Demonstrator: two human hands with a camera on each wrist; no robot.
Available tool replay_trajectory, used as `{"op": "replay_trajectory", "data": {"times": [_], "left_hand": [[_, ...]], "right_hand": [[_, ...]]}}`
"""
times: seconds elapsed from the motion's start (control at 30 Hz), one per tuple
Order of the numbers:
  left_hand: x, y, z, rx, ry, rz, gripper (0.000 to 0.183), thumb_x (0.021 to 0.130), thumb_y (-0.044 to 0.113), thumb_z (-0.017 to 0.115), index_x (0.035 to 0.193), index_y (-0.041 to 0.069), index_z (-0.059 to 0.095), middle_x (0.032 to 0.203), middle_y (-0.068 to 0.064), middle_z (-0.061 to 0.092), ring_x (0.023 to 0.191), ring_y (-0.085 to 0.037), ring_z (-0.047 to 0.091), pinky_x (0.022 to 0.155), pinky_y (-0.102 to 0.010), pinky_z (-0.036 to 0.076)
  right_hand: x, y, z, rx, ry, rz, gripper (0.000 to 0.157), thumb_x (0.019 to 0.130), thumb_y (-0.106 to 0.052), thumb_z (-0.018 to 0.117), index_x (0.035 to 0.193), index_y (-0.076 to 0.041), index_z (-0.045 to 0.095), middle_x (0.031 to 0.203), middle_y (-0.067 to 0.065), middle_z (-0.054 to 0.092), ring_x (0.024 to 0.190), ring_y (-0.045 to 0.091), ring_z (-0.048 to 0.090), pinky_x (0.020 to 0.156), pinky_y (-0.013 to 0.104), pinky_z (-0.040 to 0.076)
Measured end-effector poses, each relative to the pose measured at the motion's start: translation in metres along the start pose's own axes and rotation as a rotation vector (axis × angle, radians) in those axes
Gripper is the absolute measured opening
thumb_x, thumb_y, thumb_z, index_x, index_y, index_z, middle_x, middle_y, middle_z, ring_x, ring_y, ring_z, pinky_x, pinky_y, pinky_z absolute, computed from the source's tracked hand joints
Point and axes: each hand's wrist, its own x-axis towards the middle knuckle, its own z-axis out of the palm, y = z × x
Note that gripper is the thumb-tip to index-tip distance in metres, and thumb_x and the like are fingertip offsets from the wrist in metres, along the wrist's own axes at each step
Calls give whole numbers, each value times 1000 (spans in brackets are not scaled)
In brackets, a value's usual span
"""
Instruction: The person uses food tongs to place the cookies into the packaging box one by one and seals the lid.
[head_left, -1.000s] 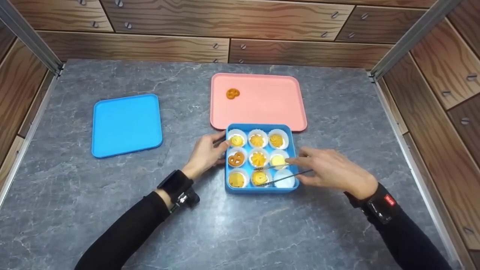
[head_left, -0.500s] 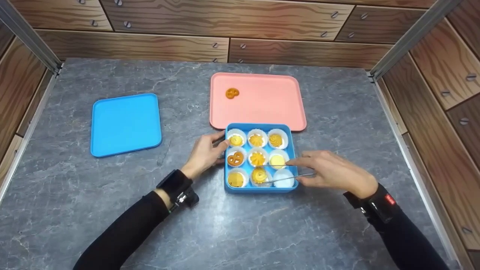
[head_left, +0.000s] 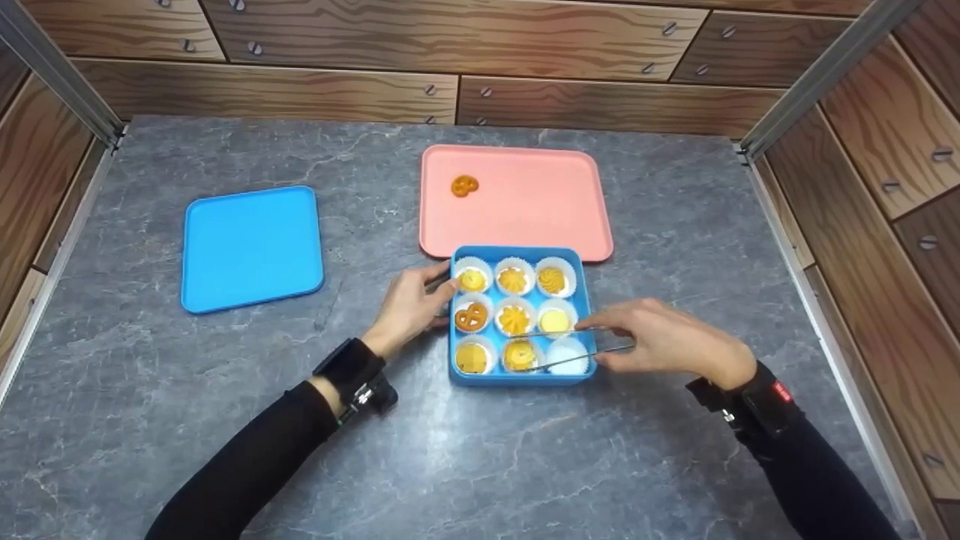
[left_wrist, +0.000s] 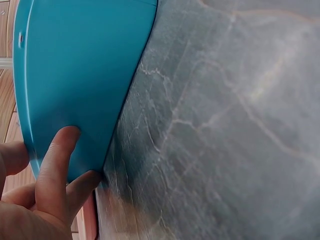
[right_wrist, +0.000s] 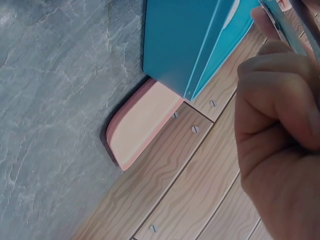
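Note:
A blue box (head_left: 525, 381) holds rows of white paper cups with cookies. My left hand (head_left: 409, 307) steadies its left wall, thumb on the rim and fingers against the outside, as the left wrist view also shows. My right hand (head_left: 667, 341) pinches thin metal tongs (head_left: 577, 358), reaching in from the right. Their prongs stand apart on either side of a round yellow swirl cookie (head_left: 519, 355) in the front middle cup. Whether they touch it I cannot tell. The front right paper cup (head_left: 568, 355) has nothing in it. A pretzel (head_left: 471, 317) lies in the middle left cup.
Behind the box is a pink tray (head_left: 540, 195) with one pretzel (head_left: 464, 186) on it; the box stands against its front edge. A flat blue lid or tray (head_left: 253, 251) lies to the left. Wood-patterned walls enclose the back and sides of the grey marbled table (head_left: 360, 465).
The tongs have shifted slightly, their prongs spreading wider since half a second ago. The swirl cookie sits a little lower in view now. My left hand keeps its place on the box.

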Motion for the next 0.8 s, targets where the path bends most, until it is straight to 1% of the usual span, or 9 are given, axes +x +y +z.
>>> {"op": "replay_trajectory", "data": {"times": [0.1,0.17,0.27,0.33,0.37,0.47,0.57,0.7,0.8], "left_hand": [[1,-1,0,-3,0,-2,51,103,16,65,150,4,51,145,-20,59,83,-23,75,66,-34,68],[1,-2,0,-10,-6,-2,50,103,16,65,151,5,51,146,-19,58,84,-24,75,66,-34,69],[1,-1,-1,-28,-16,-2,50,104,15,64,151,4,51,144,-19,60,86,-26,75,67,-34,69],[1,-1,-1,-35,-19,-3,50,104,15,64,151,4,51,142,-18,62,88,-27,75,68,-35,69],[1,-1,-1,-37,-17,-4,50,104,15,64,151,4,51,141,-18,62,88,-27,75,67,-35,69],[0,0,-1,-33,-7,-6,51,103,14,65,151,4,51,141,-18,62,87,-26,75,66,-34,69],[0,0,0,-21,-4,-5,51,103,15,65,151,4,51,142,-19,61,88,-26,75,65,-34,68],[0,1,0,-20,-10,-6,52,103,15,65,151,4,50,144,-19,59,91,-26,75,66,-35,69],[0,1,0,-27,-9,-10,51,103,15,65,151,4,50,146,-19,58,93,-26,75,67,-35,69]], "right_hand": [[1,-1,1,18,-5,42,55,92,-42,79,136,-10,68,125,8,73,98,19,71,78,34,64],[1,-1,2,27,-1,35,59,92,-48,78,135,-9,69,125,8,73,99,20,71,78,35,64],[2,2,1,49,15,-3,56,93,-45,77,133,-7,70,126,9,73,105,22,72,81,38,65],[2,4,0,53,36,-44,50,94,-41,77,131,-7,71,124,9,74,100,20,72,79,36,65],[2,5,-1,56,49,-63,48,94,-38,78,130,-7,72,120,7,75,94,17,71,75,34,64],[4,8,-3,49,105,-114,42,95,-35,78,129,-10,73,101,0,72,74,7,58,61,22,54],[8,10,-7,51,170,-125,38,95,-34,78,127,-14,74,87,-7,59,67,4,46,54,19,45],[19,10,-17,48,278,-88,38,95,-30,79,128,-11,73,81,-10,54,67,6,46,53,20,44],[34,7,-26,21,357,-46,39,95,-28,78,128,-8,72,73,-9,54,61,7,46,47,21,42]]}}
